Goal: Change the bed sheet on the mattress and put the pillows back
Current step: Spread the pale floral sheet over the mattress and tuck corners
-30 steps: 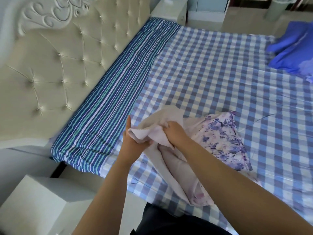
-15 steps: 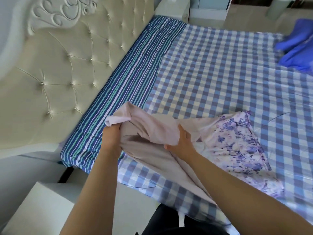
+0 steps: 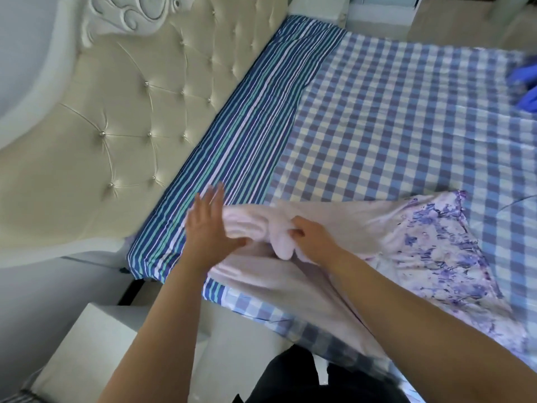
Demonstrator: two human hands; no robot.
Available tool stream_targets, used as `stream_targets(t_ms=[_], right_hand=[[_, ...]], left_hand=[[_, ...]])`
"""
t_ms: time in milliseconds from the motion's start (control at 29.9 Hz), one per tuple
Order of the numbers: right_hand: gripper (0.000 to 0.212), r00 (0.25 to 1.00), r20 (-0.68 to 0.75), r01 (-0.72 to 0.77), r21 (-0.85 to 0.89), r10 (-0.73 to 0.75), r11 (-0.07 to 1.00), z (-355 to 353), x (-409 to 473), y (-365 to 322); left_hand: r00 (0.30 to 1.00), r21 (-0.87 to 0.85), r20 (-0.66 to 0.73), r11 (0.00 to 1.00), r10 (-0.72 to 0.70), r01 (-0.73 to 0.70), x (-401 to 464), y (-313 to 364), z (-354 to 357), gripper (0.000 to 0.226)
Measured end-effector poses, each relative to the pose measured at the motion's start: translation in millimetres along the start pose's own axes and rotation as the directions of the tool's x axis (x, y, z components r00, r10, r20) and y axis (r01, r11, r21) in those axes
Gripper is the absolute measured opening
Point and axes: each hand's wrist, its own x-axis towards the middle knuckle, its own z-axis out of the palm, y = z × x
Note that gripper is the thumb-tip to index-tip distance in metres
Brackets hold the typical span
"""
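A blue and white checked sheet [image 3: 406, 117] covers most of the mattress. A blue, green and white striped layer [image 3: 247, 126] shows along the headboard side. A pillow in a pale pink case with purple flowers [image 3: 436, 257] lies on the near edge of the bed. My right hand [image 3: 313, 239] is closed on a bunched fold of the pink case near its open end. My left hand [image 3: 209, 231] is flat with spread fingers, resting against the pink fabric's left end, over the striped layer.
A cream tufted headboard [image 3: 122, 117] stands at the left. A white nightstand [image 3: 96, 344] sits at the near corner, and another one [image 3: 313, 7] at the far corner. Blue bedding [image 3: 526, 88] lies at the right edge of the bed.
My left hand has let go of the case's corner and opened flat. The pink fabric has dropped lower onto the bed. My right hand keeps its hold.
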Motion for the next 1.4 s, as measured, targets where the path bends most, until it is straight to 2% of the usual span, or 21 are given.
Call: stream_targets(t_ms=[33, 100, 134, 201, 234, 301, 368, 435, 535, 602, 669, 702, 736, 802, 869, 936, 1070, 1170, 1271, 1337, 1404], right_hand=[[0.025, 0.998, 0.018, 0.064, 0.034, -0.065, 0.997, 6, -5, -18], [0.021, 0.993, -0.036, 0.118, 0.124, -0.114, 0.985, 17, -13, -42], [0.014, 0.995, -0.050, 0.095, 0.197, -0.086, 0.976, 20, -16, -44], [0.019, 0.999, 0.028, 0.005, 0.351, -0.016, 0.936, 17, -23, -36], [0.029, 0.994, 0.108, -0.055, 0.335, 0.020, 0.941, 15, -25, -23], [0.040, 0.967, 0.221, -0.135, 0.032, 0.125, 0.990, 11, -27, 12], [0.031, 0.949, 0.133, -0.247, -0.247, 0.285, 0.937, 12, -29, 51], [0.024, 0.907, -0.011, -0.404, -0.307, 0.422, 0.861, 14, -36, 80], [0.024, 0.888, -0.025, -0.453, -0.207, 0.459, 0.867, 17, -44, 91], [0.022, 0.919, -0.030, -0.393, -0.053, 0.392, 0.918, 19, -44, 77], [0.011, 0.966, -0.038, -0.254, 0.073, 0.257, 0.965, 19, -41, 44], [0.010, 0.984, -0.038, -0.168, 0.122, 0.173, 0.978, 17, -41, 24], [0.015, 0.995, -0.046, -0.079, 0.159, 0.087, 0.984, 17, -42, 4], [0.013, 0.996, -0.082, 0.040, 0.246, -0.020, 0.968, 16, -46, -26], [0.006, 0.990, -0.139, 0.035, 0.331, 0.012, 0.943, 15, -51, -33], [0.026, 0.984, -0.128, -0.081, 0.316, 0.127, 0.945, 10, -52, -13], [0.026, 0.922, 0.014, -0.385, -0.095, 0.388, 0.918, 6, -67, 63], [0.016, 0.828, 0.005, -0.559, 0.070, 0.560, 0.826, 5, -84, 115], [0.008, 0.749, 0.020, -0.633, 0.314, 0.662, 0.707, -13, -89, 142], [0.010, 0.752, -0.048, -0.579, 0.430, 0.658, 0.693, -32, -87, 146], [0.013, 0.809, -0.125, -0.455, 0.485, 0.574, 0.747, -52, -83, 133]], left_hand=[[0.981, 0.051, 0.143, 0.989, 0.129, -0.138, 2, 10, 7, 0.113], [0.912, 0.029, 0.341, 0.967, 0.227, -0.252, 5, 32, 19, 0.065], [0.919, -0.008, 0.324, 0.972, 0.225, -0.236, 7, 38, 23, 0.039], [0.951, -0.168, 0.264, 0.978, 0.163, -0.121, 10, 36, 27, 0.018], [0.958, -0.267, 0.249, 0.961, 0.145, -0.076, 8, 34, 26, 0.018], [0.971, -0.474, 0.214, 0.881, 0.104, 0.010, 5, 29, 18, 0.018], [0.965, -0.655, 0.255, 0.745, 0.061, 0.127, 2, 23, 7, 0.018], [0.947, -0.728, 0.319, 0.650, 0.041, 0.217, 4, 13, -3, 0.027], [0.959, -0.541, 0.277, 0.815, -0.061, 0.209, 14, -7, -9, 0.026], [0.969, -0.176, 0.236, 0.977, -0.077, 0.120, 19, -13, -8, 0.066], [0.951, 0.081, 0.303, 0.993, 0.061, -0.090, 19, 1, 3, 0.103], [0.929, 0.139, 0.338, 0.968, 0.152, -0.209, 15, 16, 13, 0.106], [0.905, 0.139, 0.352, 0.943, 0.238, -0.302, 12, 31, 23, 0.099], [0.892, 0.032, 0.286, 0.927, 0.350, -0.374, 6, 54, 41, 0.051], [0.935, -0.133, 0.185, 0.950, 0.304, -0.282, 4, 63, 45, 0.028], [0.966, -0.282, 0.148, 0.945, 0.213, -0.166, 6, 64, 42, 0.016], [0.998, -0.532, 0.059, 0.845, -0.013, 0.043, 17, 70, 21, 0.016], [0.992, -0.619, 0.062, 0.776, -0.106, 0.122, 27, 78, 9, 0.007], [0.993, -0.526, 0.115, 0.847, -0.014, 0.072, 32, 89, 13, 0.009], [0.977, -0.394, 0.196, 0.919, 0.082, 0.001, 32, 96, 25, 0.017], [0.940, -0.366, 0.295, 0.929, 0.170, -0.053, 28, 110, 39, 0.050]])
